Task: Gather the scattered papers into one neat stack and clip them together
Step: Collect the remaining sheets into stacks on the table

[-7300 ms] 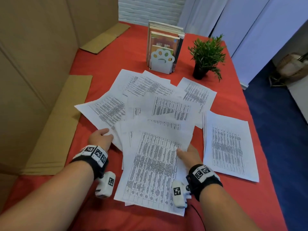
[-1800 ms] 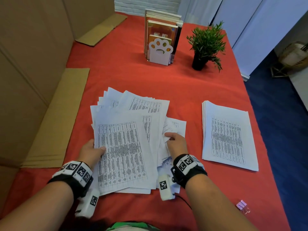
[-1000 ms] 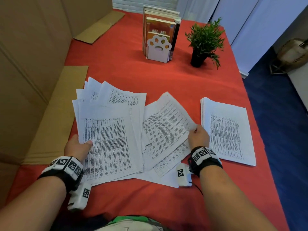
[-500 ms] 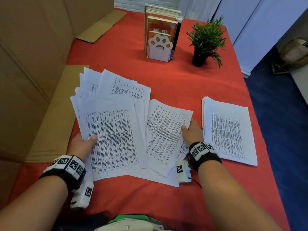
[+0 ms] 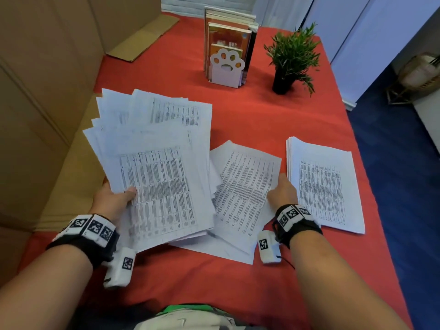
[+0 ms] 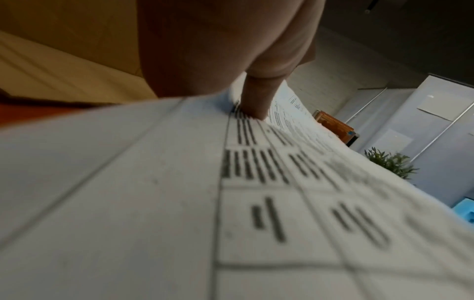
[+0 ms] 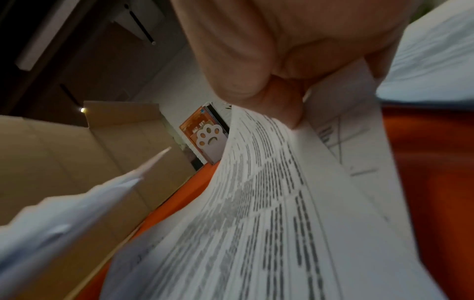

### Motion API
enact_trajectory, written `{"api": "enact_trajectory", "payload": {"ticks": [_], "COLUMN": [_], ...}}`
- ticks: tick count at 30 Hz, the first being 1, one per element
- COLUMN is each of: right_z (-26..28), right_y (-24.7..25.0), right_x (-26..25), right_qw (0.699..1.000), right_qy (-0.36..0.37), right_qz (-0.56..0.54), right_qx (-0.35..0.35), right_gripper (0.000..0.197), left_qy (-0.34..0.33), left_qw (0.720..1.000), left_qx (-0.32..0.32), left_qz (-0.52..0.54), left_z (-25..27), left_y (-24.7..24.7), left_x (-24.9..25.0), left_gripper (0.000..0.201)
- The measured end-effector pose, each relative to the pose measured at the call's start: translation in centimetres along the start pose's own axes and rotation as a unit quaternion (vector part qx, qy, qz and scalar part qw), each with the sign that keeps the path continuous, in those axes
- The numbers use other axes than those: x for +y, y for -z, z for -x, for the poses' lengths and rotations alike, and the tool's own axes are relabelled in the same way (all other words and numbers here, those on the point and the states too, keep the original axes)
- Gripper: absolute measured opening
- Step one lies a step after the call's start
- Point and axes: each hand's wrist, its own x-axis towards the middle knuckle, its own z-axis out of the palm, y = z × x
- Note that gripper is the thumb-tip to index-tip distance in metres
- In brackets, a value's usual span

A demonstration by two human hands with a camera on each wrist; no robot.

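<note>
My left hand [image 5: 114, 198] grips a fanned bundle of printed sheets [image 5: 154, 167] by its near left edge, thumb [image 6: 256, 101] on top, and the bundle is raised off the red table [image 5: 262, 120]. My right hand [image 5: 282, 190] pinches the right edge of a smaller loose pile of sheets [image 5: 242, 194] lying on the cloth beside the bundle; in the right wrist view the thumb [image 7: 287, 105] presses on the top sheet [image 7: 269, 203]. A neat stack of papers [image 5: 323, 184] lies flat just right of that hand. No clip is in view.
Books behind a paw-shaped white bookend [image 5: 227, 65] and a small potted plant [image 5: 291, 58] stand at the back of the table. Cardboard panels [image 5: 47, 91] wall off the left side. The table's right edge drops to blue floor [image 5: 404, 186].
The left hand has lifted its fanned bundle up and slightly left, off the table. The right hand stays at the right edge of the smaller pile, which has shifted a little.
</note>
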Motion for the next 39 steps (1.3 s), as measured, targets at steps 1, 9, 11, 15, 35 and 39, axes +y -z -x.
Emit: {"api": "enact_trajectory", "payload": {"ticks": [1,9,11,15,35,39], "right_z": [0.3,1.8,1.6,0.9,2.9,2.7], "right_y": [-0.3,-2.4,-1.8,-1.2,-4.4,-4.0], "right_x": [0.0,1.1,1.1,0.8,-0.3,-0.6], "right_qw": [1.0,0.999,0.995,0.997,0.993,0.994], "right_qy": [0.003,0.041,0.038,0.038,-0.006,-0.045], "right_qz": [-0.014,-0.006,-0.027,-0.016,0.109,0.054], "right_qx": [-0.012,0.035,0.091,0.072,-0.048,-0.085], "right_gripper": [0.024,0.026,0.022,0.02,0.042,0.041], "left_qy": [0.007,0.031,0.041,0.029,-0.064,-0.051], "left_qw": [1.0,0.993,0.991,0.988,0.948,0.98], "left_qx": [-0.019,-0.081,-0.092,-0.114,-0.155,-0.137], "left_qz": [-0.001,-0.085,-0.085,-0.099,-0.271,-0.137], "left_z": [0.1,0.5,0.8,1.2,3.2,2.9], "left_y": [-0.3,-3.1,-3.4,-3.9,-8.4,-8.5], "left_x": [-0.2,-1.8,-1.7,-1.8,-2.9,-2.7], "left_gripper": [0.037,0.039,0.039,0.04,0.043,0.066]}}
